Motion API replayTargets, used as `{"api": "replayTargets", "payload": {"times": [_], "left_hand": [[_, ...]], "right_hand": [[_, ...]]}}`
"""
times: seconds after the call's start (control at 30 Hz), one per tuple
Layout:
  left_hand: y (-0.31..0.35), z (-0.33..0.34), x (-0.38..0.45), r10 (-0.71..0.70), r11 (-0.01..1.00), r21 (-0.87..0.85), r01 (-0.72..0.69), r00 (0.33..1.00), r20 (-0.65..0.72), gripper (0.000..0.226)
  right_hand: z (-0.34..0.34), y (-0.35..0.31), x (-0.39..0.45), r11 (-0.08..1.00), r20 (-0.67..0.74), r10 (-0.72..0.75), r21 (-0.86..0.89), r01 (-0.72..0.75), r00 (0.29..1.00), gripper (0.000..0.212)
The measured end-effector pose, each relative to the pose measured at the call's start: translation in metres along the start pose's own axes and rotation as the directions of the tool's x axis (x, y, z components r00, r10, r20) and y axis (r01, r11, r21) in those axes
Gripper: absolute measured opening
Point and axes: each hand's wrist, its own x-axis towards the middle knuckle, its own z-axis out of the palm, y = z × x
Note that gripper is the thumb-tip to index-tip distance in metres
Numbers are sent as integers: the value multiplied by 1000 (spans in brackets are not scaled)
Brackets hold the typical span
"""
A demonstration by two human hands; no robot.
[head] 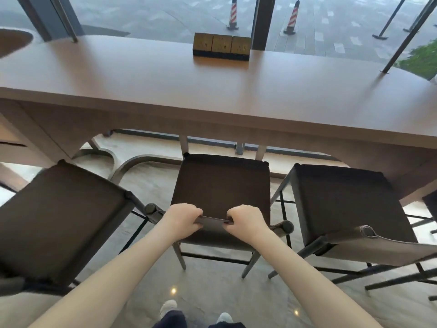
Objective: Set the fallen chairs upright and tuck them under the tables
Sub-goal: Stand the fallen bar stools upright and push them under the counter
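Observation:
A dark brown high chair (221,185) stands upright in front of me, its front edge just below the rim of the long brown counter table (165,91). My left hand (181,220) and my right hand (246,221) both grip the chair's low grey backrest strap (214,221), fingers curled over its top edge. A second upright chair (61,216) stands close on the left. A third upright chair (343,204) stands on the right with its front under the table.
A gold and black socket block (221,46) sits on the table's far side by the window. Slanted metal posts (406,36) rise from the tabletop at the right. My shoes (169,308) are on the glossy grey floor (212,280).

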Motion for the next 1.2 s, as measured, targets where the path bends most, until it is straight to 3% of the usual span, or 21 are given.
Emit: {"api": "replayTargets", "payload": {"times": [0.17,0.53,0.97,1.07,1.2], "left_hand": [[-44,-7,-10,-30,996,88,26,999,42,25],[-88,-4,-1,181,933,282,-224,968,171,51],[-100,-4,4,253,930,240,-280,958,135,48],[-99,-2,4,221,954,176,-244,965,138,46],[-100,-1,2,165,986,13,-166,982,87,55]], "right_hand": [[12,-50,23,997,-13,-71,34,71,997,26],[18,-86,49,993,90,36,-115,-25,995,46],[15,-97,50,990,55,95,-113,-88,994,46],[13,-97,48,991,76,131,-48,-128,988,48],[7,-93,39,952,103,171,240,-191,980,54]]}}
